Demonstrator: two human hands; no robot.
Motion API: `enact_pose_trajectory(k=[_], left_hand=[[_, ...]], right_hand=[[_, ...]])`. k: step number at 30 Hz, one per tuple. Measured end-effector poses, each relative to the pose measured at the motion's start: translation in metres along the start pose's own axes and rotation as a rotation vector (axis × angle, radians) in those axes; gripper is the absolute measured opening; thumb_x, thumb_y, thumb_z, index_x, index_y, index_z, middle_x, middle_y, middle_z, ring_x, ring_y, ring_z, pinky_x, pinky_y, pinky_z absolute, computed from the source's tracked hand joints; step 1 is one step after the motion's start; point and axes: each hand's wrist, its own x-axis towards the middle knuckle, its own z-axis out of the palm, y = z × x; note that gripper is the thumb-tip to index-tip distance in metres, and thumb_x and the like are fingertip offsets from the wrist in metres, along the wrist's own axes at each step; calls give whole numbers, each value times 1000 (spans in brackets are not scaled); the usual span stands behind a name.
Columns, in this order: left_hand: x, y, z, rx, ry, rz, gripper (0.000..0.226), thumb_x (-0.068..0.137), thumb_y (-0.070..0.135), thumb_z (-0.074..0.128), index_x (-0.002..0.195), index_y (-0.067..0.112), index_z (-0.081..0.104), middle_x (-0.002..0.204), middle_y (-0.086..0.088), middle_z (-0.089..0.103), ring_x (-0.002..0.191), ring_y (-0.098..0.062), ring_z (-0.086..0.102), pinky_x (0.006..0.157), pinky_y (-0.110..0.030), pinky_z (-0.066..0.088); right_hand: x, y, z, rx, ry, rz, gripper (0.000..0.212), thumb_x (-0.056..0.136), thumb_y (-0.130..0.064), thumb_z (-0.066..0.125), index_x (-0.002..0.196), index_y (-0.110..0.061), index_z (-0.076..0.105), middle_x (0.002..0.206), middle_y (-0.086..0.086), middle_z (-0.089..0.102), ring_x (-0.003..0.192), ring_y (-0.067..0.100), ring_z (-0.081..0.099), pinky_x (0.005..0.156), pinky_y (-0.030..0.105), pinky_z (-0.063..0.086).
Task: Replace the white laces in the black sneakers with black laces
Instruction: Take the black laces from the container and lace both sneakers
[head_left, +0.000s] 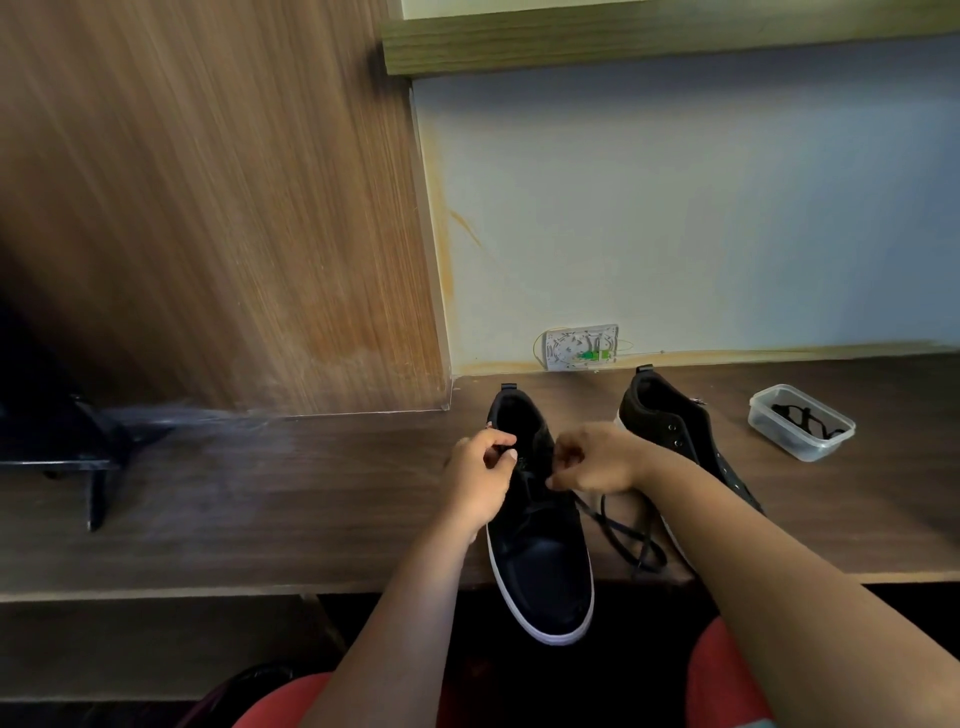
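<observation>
Your desk (260, 509) carries everything here. The near sneaker (540, 551) lies in front of you, toe hanging over the desk's front edge, heel toward the wall. The second sneaker (670, 421) lies just to its right, partly hidden by your right forearm. Your left hand (480, 480) has its fingers curled at the near sneaker's left collar, thumb and fingertips pinched together there. Your right hand (597, 460) is curled tight over the right eyelets, pinching the black lace (623, 540), which trails loose between the sneakers. A tub (800, 423) at far right holds another dark lace.
</observation>
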Motion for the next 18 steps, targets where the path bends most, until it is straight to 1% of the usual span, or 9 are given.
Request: enact_pose_trajectory(k=[1, 3, 6, 8, 10, 12, 13, 15, 18], left_hand=[[-1, 1, 0, 127, -5, 56, 18, 96, 22, 57, 111, 28, 64, 104, 3, 50, 90, -12, 54, 82, -23, 47], [-4, 8, 3, 322, -20, 201, 22, 98, 21, 53, 118, 25, 62, 110, 1, 42, 101, -14, 45, 82, -18, 34], [-3, 21, 11, 394, -13, 353, 26, 101, 16, 43, 117, 13, 62, 119, -4, 47, 113, -21, 39, 88, -19, 26], [-3, 29, 11, 230, -22, 265, 29, 104, 26, 37, 101, 17, 65, 112, 0, 54, 112, -21, 43, 89, -21, 27], [-4, 36, 9, -93, -146, 102, 36, 104, 41, 34, 89, 28, 64, 99, 6, 62, 102, -9, 55, 88, -24, 38], [-11, 42, 8, -299, -260, 20, 37, 104, 39, 36, 83, 23, 62, 82, 7, 61, 70, 7, 55, 72, -20, 39], [-13, 44, 7, -340, -268, 25, 35, 103, 36, 39, 81, 19, 60, 75, 8, 57, 59, 8, 50, 65, -20, 35], [-16, 52, 4, -435, -246, 30, 32, 102, 32, 43, 83, 14, 59, 69, 11, 54, 53, 6, 45, 61, -20, 30], [-14, 67, -1, -470, -253, 50, 36, 102, 28, 43, 105, -4, 61, 64, 21, 60, 55, 11, 49, 62, -15, 32]], right_hand=[[-1, -3, 2, -42, -65, -16, 16, 86, -35, 66, 90, -21, 59, 89, -5, 58, 89, 17, 55, 75, 27, 42], [-1, -6, 3, -41, -58, -66, 16, 90, -34, 61, 94, -18, 60, 91, -2, 59, 91, 18, 54, 77, 28, 41], [-2, -7, 1, 298, 42, -121, 20, 94, -30, 59, 104, -14, 66, 92, 1, 66, 87, 18, 58, 84, 34, 43], [-6, -8, 1, 621, 67, -125, 17, 95, -28, 58, 89, -14, 66, 75, 0, 60, 75, 19, 51, 76, 34, 39], [-12, -8, -2, 883, 81, -140, 25, 97, -26, 55, 76, -13, 60, 66, 1, 55, 74, 22, 48, 71, 34, 38], [-18, -8, -10, 1096, 97, -156, 32, 99, -25, 50, 69, -13, 53, 62, 3, 50, 71, 23, 48, 70, 33, 40], [-20, -7, -14, 1184, 119, -144, 34, 99, -27, 49, 67, -15, 50, 61, 2, 47, 66, 22, 47, 70, 33, 40], [-22, -1, -22, 1343, 179, -120, 30, 94, -30, 52, 67, -17, 46, 61, -1, 41, 60, 16, 42, 68, 31, 38], [-24, 8, -26, 1378, 211, -149, 19, 83, -30, 55, 69, -18, 48, 61, -4, 42, 57, 12, 41, 66, 29, 36]])
